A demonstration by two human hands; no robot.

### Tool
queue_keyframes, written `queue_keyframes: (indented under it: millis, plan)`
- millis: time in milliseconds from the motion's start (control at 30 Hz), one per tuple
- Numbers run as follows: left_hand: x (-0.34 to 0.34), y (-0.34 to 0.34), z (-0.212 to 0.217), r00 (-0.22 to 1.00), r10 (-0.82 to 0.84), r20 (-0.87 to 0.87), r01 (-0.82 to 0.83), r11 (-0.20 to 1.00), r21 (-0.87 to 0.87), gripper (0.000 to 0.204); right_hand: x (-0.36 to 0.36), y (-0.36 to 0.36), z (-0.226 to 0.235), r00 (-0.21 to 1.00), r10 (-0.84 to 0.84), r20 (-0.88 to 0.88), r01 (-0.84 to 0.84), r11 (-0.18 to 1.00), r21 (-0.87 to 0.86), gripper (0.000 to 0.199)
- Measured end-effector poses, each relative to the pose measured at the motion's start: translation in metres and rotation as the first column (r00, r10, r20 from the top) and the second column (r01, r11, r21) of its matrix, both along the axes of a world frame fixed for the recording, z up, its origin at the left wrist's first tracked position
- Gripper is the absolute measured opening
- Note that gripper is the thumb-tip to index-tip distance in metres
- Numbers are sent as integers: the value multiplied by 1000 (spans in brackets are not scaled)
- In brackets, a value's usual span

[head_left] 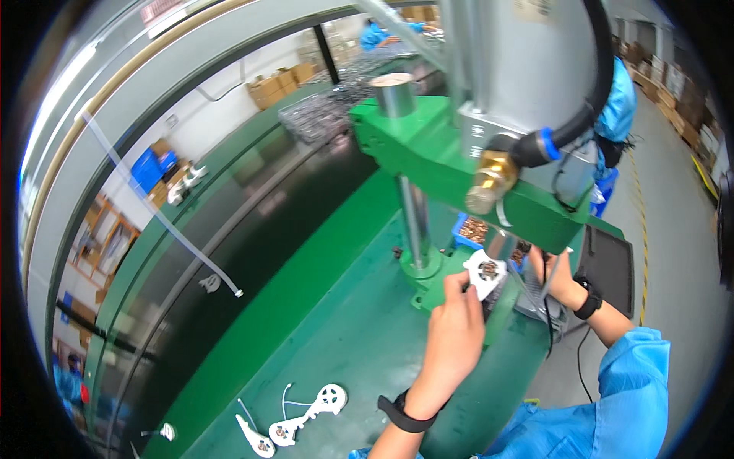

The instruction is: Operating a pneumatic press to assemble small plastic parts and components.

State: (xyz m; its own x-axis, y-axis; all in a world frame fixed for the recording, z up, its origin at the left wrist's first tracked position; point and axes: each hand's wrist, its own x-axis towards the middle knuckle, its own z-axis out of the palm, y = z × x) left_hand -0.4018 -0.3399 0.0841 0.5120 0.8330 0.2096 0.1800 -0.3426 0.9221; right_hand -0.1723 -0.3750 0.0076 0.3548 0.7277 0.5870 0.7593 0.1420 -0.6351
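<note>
A green workbench (336,344) ran under a green press (459,161) with a grey cylinder and a black hose, in a workshop with cardboard boxes along the walls. The left hand (455,336) was raised beside the press base, its fingers (459,284) curled together and pinching the edge of a white round part (485,271) with a dark coil at its centre, held just at the press's lower stage. The right hand (556,277) reached in behind the press, wearing a black wristband; its fingers were partly hidden, so their spread could not be told. Three similar white parts (294,424) with thin wires lay on the bench near the lower edge, well apart from both hands.
</note>
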Motion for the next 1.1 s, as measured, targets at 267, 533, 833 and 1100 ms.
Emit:
queue_keyframes:
  millis: [267, 533, 833, 1100]
  plan:
    - [2, 1, -14, 995, 32, 91, -37, 998, 47, 19, -29, 53, 59, 820, 420, 388, -379, 908, -180, 6]
    - [20, -3, -18, 1000, 18, 24, -17, 999, -30, 17, -3, 50, 46, 815, 336, 472, -277, 941, -192, 8]
    - [-26, 39, 20, 963, -38, 268, 68, 992, -103, 17, 10, 65, 13, 820, 217, 530, -114, 969, -221, 9]
    - [-154, 207, -23, 970, -172, -172, 178, 984, 21, 29, 25, 53, 14, 955, 106, 279, -11, 946, -325, 10]
